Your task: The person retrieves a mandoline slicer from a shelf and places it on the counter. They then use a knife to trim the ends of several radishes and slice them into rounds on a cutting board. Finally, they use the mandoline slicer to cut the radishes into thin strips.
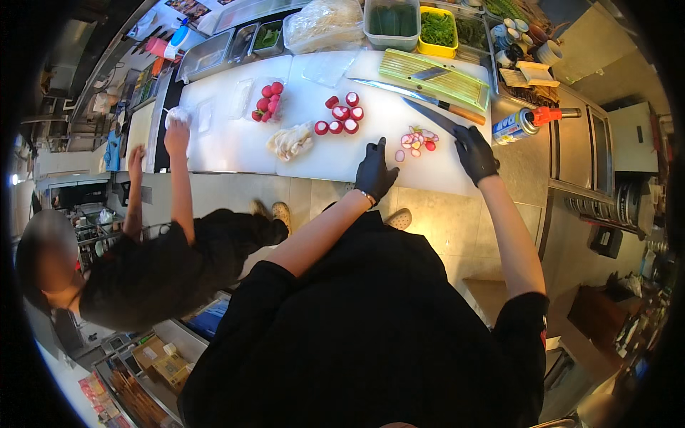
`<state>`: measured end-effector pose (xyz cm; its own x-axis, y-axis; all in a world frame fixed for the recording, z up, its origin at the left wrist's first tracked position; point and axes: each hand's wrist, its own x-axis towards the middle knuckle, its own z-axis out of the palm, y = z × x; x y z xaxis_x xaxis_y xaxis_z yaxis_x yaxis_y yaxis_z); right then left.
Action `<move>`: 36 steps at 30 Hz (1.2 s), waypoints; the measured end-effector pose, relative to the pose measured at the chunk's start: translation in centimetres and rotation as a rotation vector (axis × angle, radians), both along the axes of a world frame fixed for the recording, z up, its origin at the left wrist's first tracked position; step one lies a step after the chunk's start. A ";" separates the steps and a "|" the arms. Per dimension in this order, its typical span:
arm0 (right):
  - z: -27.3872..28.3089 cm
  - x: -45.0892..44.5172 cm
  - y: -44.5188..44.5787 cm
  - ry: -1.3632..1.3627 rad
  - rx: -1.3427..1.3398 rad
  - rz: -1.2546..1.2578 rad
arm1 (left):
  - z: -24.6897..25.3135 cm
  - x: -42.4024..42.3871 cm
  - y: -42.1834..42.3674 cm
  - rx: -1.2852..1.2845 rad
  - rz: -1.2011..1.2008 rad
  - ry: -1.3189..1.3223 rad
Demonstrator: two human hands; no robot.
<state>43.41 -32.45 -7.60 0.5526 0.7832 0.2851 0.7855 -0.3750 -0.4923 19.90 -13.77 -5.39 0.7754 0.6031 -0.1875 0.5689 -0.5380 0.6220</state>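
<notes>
My right hand (475,154), in a black glove, is closed around the handle of a kitchen knife (431,115), whose blade points up and left over the white cutting board (321,160). Between my hands lie thin radish slices (415,140) beside a small red radish piece. My left hand (374,170), also black-gloved, is at the board's near edge with fingers apart and nothing visible in it. Several trimmed radishes (341,113) stand up and left of it. Further left are a crumpled cloth (290,141) and whole radishes (267,101) in a clear plastic pack.
A second long knife (393,91) lies beside a green mandoline slicer (433,79). A blowtorch with a gas canister (514,128) is at the right. Food containers (393,24) line the back. A co-worker at the left has a hand on a white cloth (176,115).
</notes>
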 end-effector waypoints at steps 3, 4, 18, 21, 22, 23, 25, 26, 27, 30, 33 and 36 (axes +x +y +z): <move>-1.3 2.6 2.3 -0.042 0.038 0.115 | -1.6 0.0 -0.6 -0.206 0.085 -0.289; -0.6 2.2 3.1 -0.080 -0.060 0.071 | -0.9 -0.6 -1.5 -0.280 0.187 -0.340; 0.6 -9.6 9.8 0.007 -0.187 -0.049 | -2.0 -6.2 -3.2 -1.446 0.276 -0.157; -1.0 -9.4 10.0 -0.020 -0.128 -0.038 | -0.5 -7.9 1.2 -1.160 0.257 -0.273; -0.9 -9.5 10.4 -0.062 -0.095 -0.037 | 0.2 -8.8 3.1 -1.094 0.309 -0.382; -0.9 -9.5 10.5 -0.105 -0.063 -0.047 | 0.8 -9.6 5.3 -1.027 0.348 -0.486; -0.5 -9.6 10.9 -0.161 -0.162 -0.037 | 2.5 -11.6 11.0 -0.737 0.306 -0.562; -0.6 -9.6 11.0 -0.169 -0.142 -0.004 | 3.1 -12.3 13.9 -0.594 0.333 -0.593; -1.0 -9.5 10.8 -0.180 -0.132 0.029 | 3.5 -13.1 16.7 -0.461 0.359 -0.623; -2.1 -9.3 10.6 -0.187 -0.035 0.027 | 5.1 -14.8 25.1 -0.211 0.464 -0.578; -1.3 -9.2 9.2 -0.180 -0.050 -0.105 | 6.3 -15.1 32.1 -0.021 0.388 -0.384; -1.9 -8.2 6.1 -0.229 -0.067 -0.266 | 7.5 -13.1 35.3 -0.005 0.102 -0.206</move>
<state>35.20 -26.33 -9.55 0.6676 0.6414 0.3781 0.7430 -0.6070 -0.2820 6.82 21.54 2.10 0.7324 0.6800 -0.0348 0.4808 -0.4804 0.7335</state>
